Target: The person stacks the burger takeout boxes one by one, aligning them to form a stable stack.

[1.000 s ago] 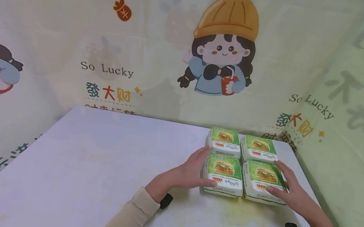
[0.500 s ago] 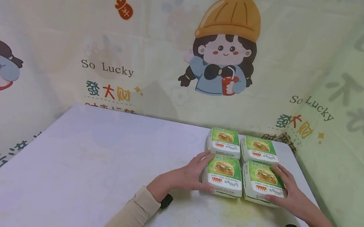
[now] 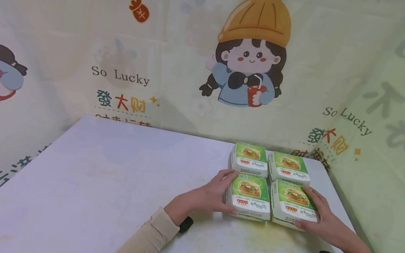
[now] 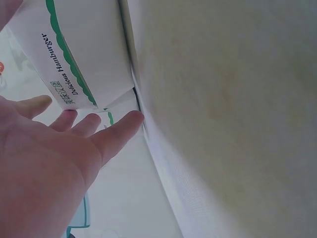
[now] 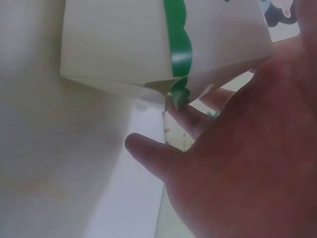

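Two paper hamburger boxes with green tops and a printed burger stand side by side in the near row. My left hand [image 3: 213, 193] grips the near left hamburger box [image 3: 250, 195] from its left side, thumb at the front face and fingertips at the back corner. In the left wrist view the box wall [image 4: 84, 49] reads "Delicious Hamburger". Around the right side of the near right hamburger box [image 3: 290, 196], my right hand [image 3: 329, 220] spans it, thumb in front and fingers at the far edge. Its green scalloped trim shows close up in the right wrist view.
Directly behind stand two matching hamburger boxes, a left one [image 3: 250, 153] and a right one [image 3: 289, 162]. All are near the right edge of the white table [image 3: 124, 176]. A cartoon-printed cloth [image 3: 180, 56] encloses the back and sides.
Both thumbs have slid from the tops of the near boxes down to their front faces. The left fingers have drawn back toward the near box's rear corner. The back boxes stay put.
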A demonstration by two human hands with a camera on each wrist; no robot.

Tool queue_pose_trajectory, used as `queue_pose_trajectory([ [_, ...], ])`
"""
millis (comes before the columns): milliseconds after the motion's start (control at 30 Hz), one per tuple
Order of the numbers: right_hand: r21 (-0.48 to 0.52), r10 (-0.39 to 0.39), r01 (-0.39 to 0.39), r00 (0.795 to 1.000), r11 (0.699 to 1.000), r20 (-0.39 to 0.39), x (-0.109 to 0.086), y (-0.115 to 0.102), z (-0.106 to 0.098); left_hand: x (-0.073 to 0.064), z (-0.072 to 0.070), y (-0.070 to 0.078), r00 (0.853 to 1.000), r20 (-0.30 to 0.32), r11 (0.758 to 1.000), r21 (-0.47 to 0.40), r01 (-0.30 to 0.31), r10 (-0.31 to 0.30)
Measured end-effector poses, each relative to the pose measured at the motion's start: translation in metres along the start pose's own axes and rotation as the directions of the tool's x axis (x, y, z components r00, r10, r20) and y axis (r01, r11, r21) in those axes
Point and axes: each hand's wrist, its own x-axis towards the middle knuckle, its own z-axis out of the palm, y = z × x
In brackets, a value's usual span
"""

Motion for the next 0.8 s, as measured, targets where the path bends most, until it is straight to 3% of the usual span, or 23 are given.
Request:
queue_pose_trajectory([
  [400, -0.01, 0.012, -0.012, 1.0, 1.0, 0.001, -0.001, 0.0, 0.001, -0.006, -0.007, 0.001, 0.997, -0.078, 1.0, -0.01, 0.002, -0.003],
  [800, 0.001, -0.003, 0.003, 1.0, 1.0, -0.007, -0.003, 0.0, 0.001, -0.022, -0.033, 0.003, 0.985, -0.169, 0.999, 0.008, -0.034, 0.035],
])
